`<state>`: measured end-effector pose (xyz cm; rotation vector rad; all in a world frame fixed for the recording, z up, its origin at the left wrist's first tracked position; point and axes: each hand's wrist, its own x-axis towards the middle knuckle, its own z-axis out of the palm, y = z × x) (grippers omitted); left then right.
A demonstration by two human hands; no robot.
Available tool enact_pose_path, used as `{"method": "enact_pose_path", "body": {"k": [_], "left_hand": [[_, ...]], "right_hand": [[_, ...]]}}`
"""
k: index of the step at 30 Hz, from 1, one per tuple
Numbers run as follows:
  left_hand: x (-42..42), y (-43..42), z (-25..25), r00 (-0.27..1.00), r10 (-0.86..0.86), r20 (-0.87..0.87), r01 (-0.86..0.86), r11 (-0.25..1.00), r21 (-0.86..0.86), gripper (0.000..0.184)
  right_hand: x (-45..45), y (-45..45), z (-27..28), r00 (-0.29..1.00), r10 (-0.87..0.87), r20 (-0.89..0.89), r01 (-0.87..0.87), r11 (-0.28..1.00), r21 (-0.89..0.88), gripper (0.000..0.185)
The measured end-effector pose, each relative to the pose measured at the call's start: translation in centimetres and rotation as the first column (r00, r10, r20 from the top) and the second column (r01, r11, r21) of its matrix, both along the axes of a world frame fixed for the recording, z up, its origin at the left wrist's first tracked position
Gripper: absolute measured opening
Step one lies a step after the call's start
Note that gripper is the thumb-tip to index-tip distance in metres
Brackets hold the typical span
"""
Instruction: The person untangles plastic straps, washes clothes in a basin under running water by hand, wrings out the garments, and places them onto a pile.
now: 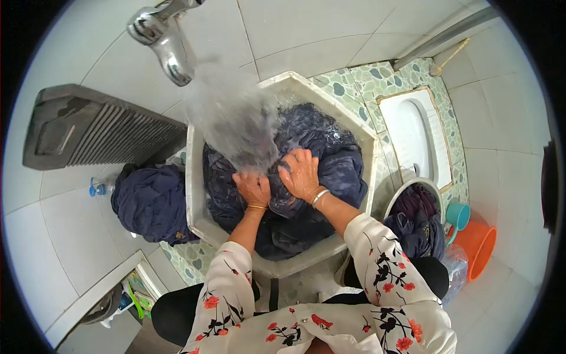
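Observation:
A dark navy garment [336, 162], soaked and bunched up, fills much of the white angular basin [371, 171]. My left hand [253, 189], with a thin gold bracelet at the wrist, has its fingers curled into the wet cloth, and their tips are partly hidden. Close beside it, my right hand [302, 175] grips a fold of the same garment; a silver bangle circles that wrist. Water [236, 118] pours from the chrome faucet [175, 65] onto the cloth just beyond my hands, splashing around them.
A dark ridged washboard [118, 130] stands left of the basin, above a pile of navy clothes [154, 203]. On the right are a squat toilet [415, 135], a bucket of dark clothes [418, 218], a teal dipper [457, 215] and an orange bucket [480, 248].

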<state>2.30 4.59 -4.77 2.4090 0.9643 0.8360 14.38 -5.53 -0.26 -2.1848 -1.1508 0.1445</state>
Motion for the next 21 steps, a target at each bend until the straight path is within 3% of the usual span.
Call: {"method": "enact_pose_path", "body": {"k": [6, 7, 8, 10, 11, 12, 13, 14, 16, 17, 18, 20, 21], "left_hand": [[1.2, 4.4, -4.1, 0.985, -0.138, -0.105, 0.146, 0.987, 0.070, 0.021], [2.0, 4.7, -4.2, 0.987, -0.112, -0.113, 0.140, 0.950, 0.281, 0.020], [2.5, 5.3, -4.7, 0.988, -0.112, -0.110, 0.139, 0.947, 0.289, 0.020], [2.9, 6.8, -5.6, 0.852, -0.085, -0.517, 0.185, 0.972, 0.145, 0.027], [3.0, 7.4, -3.8, 0.852, -0.084, -0.517, 0.190, 0.969, 0.155, 0.027], [3.4, 8.1, -0.9, 0.837, -0.252, -0.486, 0.158, 0.961, -0.226, 0.028], [3.5, 8.6, 1.4, 0.830, -0.399, -0.390, 0.120, 0.810, -0.574, 0.030], [2.9, 9.0, 1.4, 0.834, -0.399, -0.381, 0.133, 0.815, -0.563, 0.030], [1.7, 9.1, -0.3, 0.936, -0.335, -0.111, 0.301, 0.921, -0.249, 0.040], [1.7, 5.3, 5.9, 0.989, 0.008, -0.150, -0.059, 0.937, -0.343, 0.054], [2.0, 3.6, 6.2, 0.990, 0.001, -0.141, -0.050, 0.937, -0.347, 0.054], [1.9, 1.1, 5.4, 0.890, -0.093, -0.446, -0.092, 0.922, -0.375, 0.064], [1.6, 0.6, 5.0, 0.885, -0.129, -0.448, -0.046, 0.932, -0.359, 0.057]], "right_hand": [[3.3, 3.1, -1.1, 1.000, 0.009, -0.024, -0.012, 0.995, -0.099, 0.027], [3.9, 3.6, -1.1, 0.999, 0.005, -0.051, -0.010, 0.994, -0.106, 0.035], [4.6, 4.0, -1.2, 0.999, 0.005, -0.048, -0.009, 0.995, -0.097, 0.035], [5.6, 4.6, -1.2, 0.986, -0.011, -0.164, -0.022, 0.980, -0.196, 0.044], [6.0, 4.5, -1.9, 0.975, -0.010, -0.223, -0.025, 0.988, -0.155, 0.049], [5.4, 3.9, -2.1, 0.976, -0.013, -0.215, -0.019, 0.990, -0.143, 0.049], [4.9, 3.3, -1.9, 0.978, -0.028, -0.208, -0.009, 0.985, -0.172, 0.048], [4.4, 2.4, -1.2, 0.979, -0.044, -0.200, 0.002, 0.979, -0.205, 0.046], [1.0, -0.2, 1.8, 0.997, -0.011, -0.073, -0.004, 0.978, -0.210, 0.042], [-0.3, -1.3, 2.8, 0.998, 0.024, -0.052, -0.034, 0.976, -0.215, 0.040], [-1.7, -2.5, 3.6, 0.998, 0.059, -0.037, -0.066, 0.972, -0.225, 0.039], [-4.4, -4.9, 4.6, 0.997, 0.082, 0.004, -0.079, 0.974, -0.213, 0.037], [-5.3, -5.8, 5.1, 0.994, 0.107, 0.036, -0.098, 0.976, -0.195, 0.036]]}}
